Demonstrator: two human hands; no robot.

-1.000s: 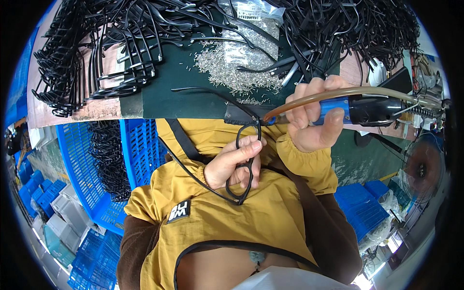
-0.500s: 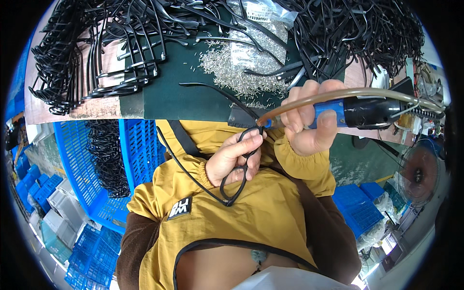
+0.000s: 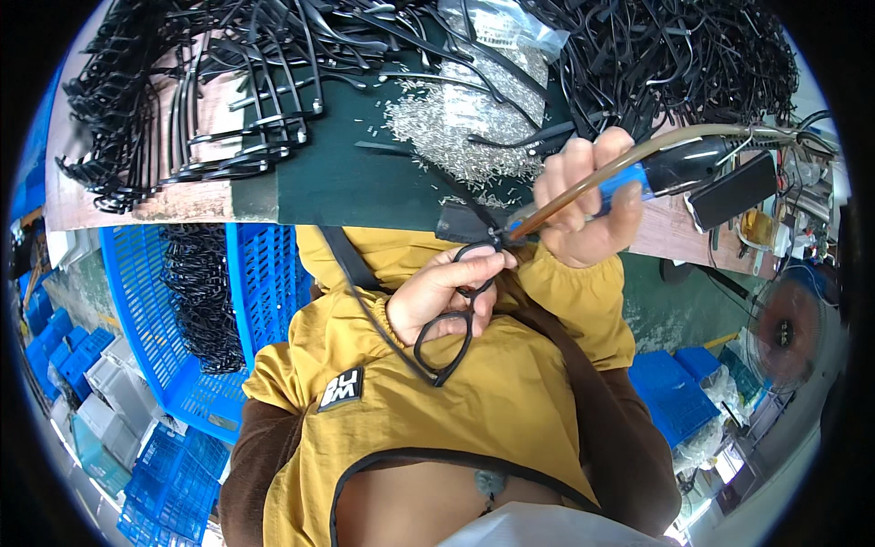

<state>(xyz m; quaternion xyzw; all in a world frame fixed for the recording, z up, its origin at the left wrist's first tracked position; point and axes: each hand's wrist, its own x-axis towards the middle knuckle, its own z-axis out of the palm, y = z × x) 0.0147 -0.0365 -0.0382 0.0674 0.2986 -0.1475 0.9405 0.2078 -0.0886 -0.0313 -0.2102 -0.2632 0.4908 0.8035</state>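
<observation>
Below the table's front edge, my left hand (image 3: 447, 294) is closed around a black eyeglasses frame (image 3: 444, 356). One temple arm trails toward my left sleeve, and the other reaches up over the table. My right hand (image 3: 591, 202) grips a blue and black powered screwdriver (image 3: 629, 190), with a brownish hose running along it. The screwdriver's tip is at the frame's upper hinge, beside a dark block (image 3: 462, 222) at the table edge; whether it touches a screw is too small to tell. Beyond my hands lies a heap of small silver screws (image 3: 428, 123).
Stacked black eyeglasses frames (image 3: 118, 118) cover the left of the table, and a pile of black temple arms (image 3: 674, 64) the right. A blue plastic basket (image 3: 146, 301) holding frames stands below left. A phone-like dark slab (image 3: 734, 191) and a fan (image 3: 786, 330) are at right.
The screwdriver has tilted, its rear end moving up and left, uncovering the dark slab. My right hand has shifted slightly. The frame remains in my left hand, its temple arms blurred by motion.
</observation>
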